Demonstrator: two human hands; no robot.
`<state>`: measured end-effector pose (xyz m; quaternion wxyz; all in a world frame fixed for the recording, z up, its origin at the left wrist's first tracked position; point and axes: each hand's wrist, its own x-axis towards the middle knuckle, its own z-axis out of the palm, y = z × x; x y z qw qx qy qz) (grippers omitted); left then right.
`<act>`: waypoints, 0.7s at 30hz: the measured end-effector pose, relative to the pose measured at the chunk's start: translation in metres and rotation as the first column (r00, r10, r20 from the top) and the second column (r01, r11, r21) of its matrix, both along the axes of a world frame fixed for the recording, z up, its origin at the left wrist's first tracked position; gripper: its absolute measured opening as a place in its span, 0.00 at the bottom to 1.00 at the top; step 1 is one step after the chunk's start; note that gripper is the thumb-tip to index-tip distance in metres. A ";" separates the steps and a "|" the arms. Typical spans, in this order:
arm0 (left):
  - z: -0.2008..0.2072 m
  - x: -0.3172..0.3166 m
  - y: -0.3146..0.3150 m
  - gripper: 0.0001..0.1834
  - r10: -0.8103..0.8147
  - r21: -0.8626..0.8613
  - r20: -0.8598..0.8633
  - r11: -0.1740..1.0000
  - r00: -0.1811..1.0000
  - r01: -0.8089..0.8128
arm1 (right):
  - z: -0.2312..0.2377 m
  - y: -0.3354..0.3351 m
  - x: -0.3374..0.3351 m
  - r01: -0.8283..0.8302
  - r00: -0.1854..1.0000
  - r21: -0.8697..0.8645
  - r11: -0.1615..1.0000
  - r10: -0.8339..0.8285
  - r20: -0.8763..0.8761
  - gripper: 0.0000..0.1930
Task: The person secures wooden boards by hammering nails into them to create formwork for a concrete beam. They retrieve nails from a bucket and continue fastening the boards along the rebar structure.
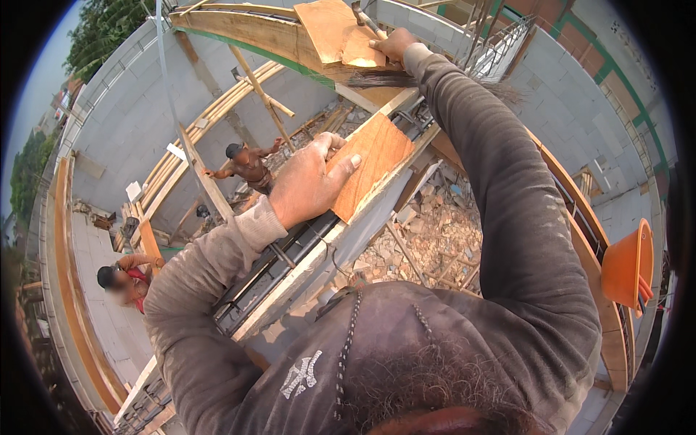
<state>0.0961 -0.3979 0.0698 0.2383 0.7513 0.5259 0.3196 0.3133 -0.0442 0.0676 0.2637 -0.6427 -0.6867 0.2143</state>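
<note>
My left hand (308, 177) grips a short wooden board (377, 163), its thumb lying along the upper face. That board rests across the narrow wooden formwork (293, 272), which has steel rebar inside. Farther off, my right hand (395, 46) is closed round the handle of a hammer (372, 24), whose metal head points away at the upper edge. Below the hammer lies a flat plywood piece (326, 32) on the far formwork beam. Dark thin wires (377, 78) stick out just under my right wrist.
Broken rubble (428, 232) lies far below, between block walls (573, 94). An orange bucket (622, 264) hangs at the right. One person (250, 163) stands below with arms spread; another person (130, 279) is at the left. Bamboo poles (196, 123) lean near them.
</note>
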 end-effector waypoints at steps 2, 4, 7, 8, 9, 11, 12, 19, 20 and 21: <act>-0.005 -0.009 -0.009 0.22 0.081 0.104 -0.101 0.992 0.992 -0.071 | 0.017 -0.029 -0.027 -0.052 0.981 0.125 0.991 0.028 0.192 0.29; -0.004 -0.001 -0.012 0.23 0.099 0.178 -0.178 0.982 0.979 -0.067 | 0.020 -0.028 -0.016 -0.053 0.979 0.084 0.995 0.035 0.201 0.32; 0.004 0.007 -0.020 0.25 0.113 0.201 -0.253 0.978 0.961 -0.062 | 0.018 -0.030 -0.005 -0.062 0.988 0.127 0.990 0.043 0.150 0.34; 0.008 0.007 -0.019 0.25 0.110 0.190 -0.271 0.980 0.956 -0.059 | 0.017 -0.031 -0.001 -0.064 0.991 0.158 0.985 0.045 0.123 0.34; 0.010 0.008 -0.020 0.26 0.116 0.181 -0.289 0.981 0.950 -0.065 | 0.020 -0.035 -0.001 -0.089 0.996 0.177 0.980 0.082 0.044 0.31; 0.007 0.004 -0.013 0.26 0.100 0.184 -0.310 0.982 0.946 -0.043 | 0.026 -0.044 0.000 -0.128 0.981 0.220 0.967 0.156 -0.113 0.26; 0.006 0.003 -0.008 0.25 0.086 0.189 -0.317 0.982 0.945 -0.025 | 0.031 -0.046 0.006 -0.141 0.972 0.193 0.971 0.173 -0.161 0.26; 0.005 -0.001 0.019 0.26 -0.063 0.018 -0.062 0.998 0.996 0.064 | 0.084 -0.141 0.039 -0.252 0.833 0.120 0.960 0.278 -0.479 0.18; 0.004 -0.001 0.024 0.26 -0.080 -0.011 -0.051 0.997 0.995 0.080 | 0.086 -0.162 0.049 -0.251 0.798 0.136 0.958 0.284 -0.532 0.17; 0.002 -0.003 0.029 0.26 -0.090 -0.041 -0.042 0.995 0.995 0.088 | 0.087 -0.186 0.056 -0.251 0.760 0.150 0.956 0.290 -0.581 0.16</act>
